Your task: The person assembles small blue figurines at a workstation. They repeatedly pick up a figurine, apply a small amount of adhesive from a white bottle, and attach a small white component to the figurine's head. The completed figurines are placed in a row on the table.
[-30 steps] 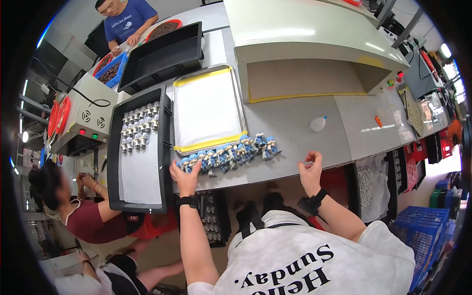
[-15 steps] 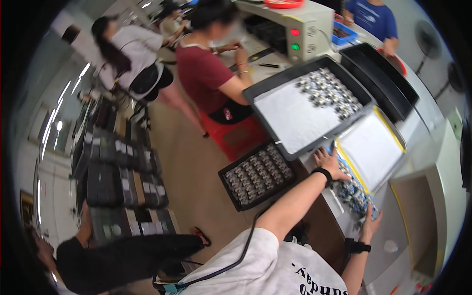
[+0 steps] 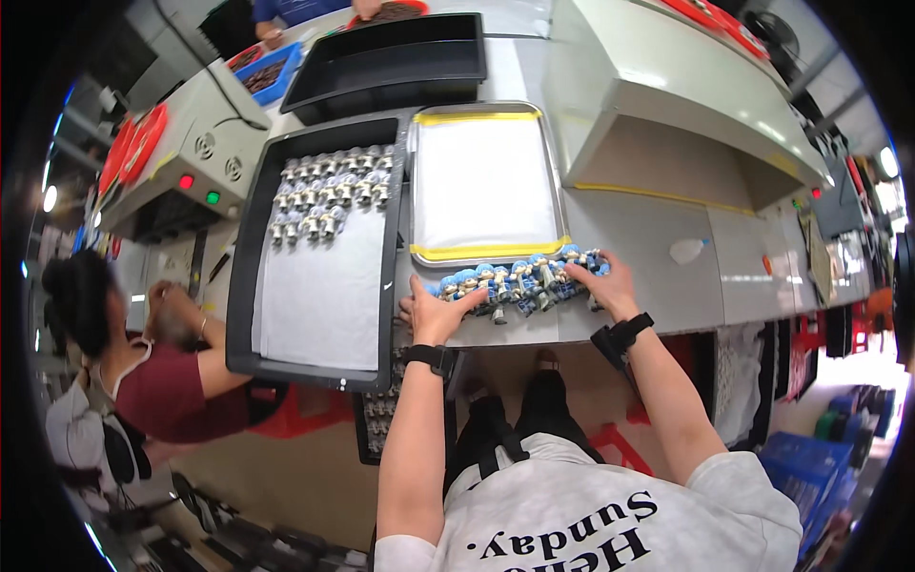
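Between my two hands lies a tight row of small blue-haired figurines (image 3: 519, 281), bunched at the table's front edge. My left hand (image 3: 437, 313) presses the row's left end, thumb over the figures. At the right end my right hand (image 3: 607, 284) grips it, with thumb and fingers curled round the outer figures. Just beyond the row sits a metal tray (image 3: 416, 191) lined with white paper and edged with yellow tape. To its left stands a deep black tray (image 3: 386, 315), with rows of similar figurines (image 3: 334, 191) at its far end on white paper.
An empty black tray (image 3: 386, 67) stands behind. A pale machine housing (image 3: 667, 86) rises at the right, near a small white bottle (image 3: 688, 251). Another machine with red and green lights (image 3: 195, 186) is at left. A co-worker in maroon (image 3: 162, 386) sits beside the black tray.
The view has swung round, so the table now lies straight ahead. Both hands stay at the figurines, my right hand now squarely at the row's right end.
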`<act>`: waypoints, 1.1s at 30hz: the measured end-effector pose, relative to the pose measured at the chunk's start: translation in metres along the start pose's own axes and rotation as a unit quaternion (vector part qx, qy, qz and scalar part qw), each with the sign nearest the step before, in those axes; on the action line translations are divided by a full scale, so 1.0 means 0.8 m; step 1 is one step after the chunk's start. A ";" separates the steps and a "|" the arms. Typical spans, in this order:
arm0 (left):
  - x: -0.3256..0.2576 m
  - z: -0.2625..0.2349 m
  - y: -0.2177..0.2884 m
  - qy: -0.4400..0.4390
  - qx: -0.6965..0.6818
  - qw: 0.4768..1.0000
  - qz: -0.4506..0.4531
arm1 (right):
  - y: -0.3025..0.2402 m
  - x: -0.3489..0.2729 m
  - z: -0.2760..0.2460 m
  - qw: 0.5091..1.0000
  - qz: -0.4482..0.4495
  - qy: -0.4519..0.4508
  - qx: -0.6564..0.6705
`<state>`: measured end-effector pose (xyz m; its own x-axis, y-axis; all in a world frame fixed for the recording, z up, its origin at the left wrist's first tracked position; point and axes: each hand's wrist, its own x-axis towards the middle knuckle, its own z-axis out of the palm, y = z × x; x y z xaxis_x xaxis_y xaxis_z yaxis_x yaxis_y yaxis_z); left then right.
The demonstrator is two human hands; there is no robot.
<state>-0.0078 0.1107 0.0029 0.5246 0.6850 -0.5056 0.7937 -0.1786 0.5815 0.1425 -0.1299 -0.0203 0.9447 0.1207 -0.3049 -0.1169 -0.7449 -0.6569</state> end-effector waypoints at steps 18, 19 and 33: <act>0.007 0.029 0.006 0.053 -0.111 0.992 -0.024 | 0.002 -0.041 0.011 0.984 -0.023 0.118 0.129; 0.004 0.027 0.009 0.054 -0.110 0.992 -0.024 | 0.012 -0.048 0.008 0.989 -0.051 0.091 0.105; 0.024 0.029 -0.021 -0.005 -0.269 0.963 -0.035 | 0.044 -0.085 0.014 0.972 -0.211 0.104 -0.008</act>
<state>-0.0038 0.1107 -0.0311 0.4812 0.6742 -0.5602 0.5547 0.2606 0.7902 0.0708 -0.1566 -0.0304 0.9491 0.2836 0.1372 0.2983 -0.6684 -0.6813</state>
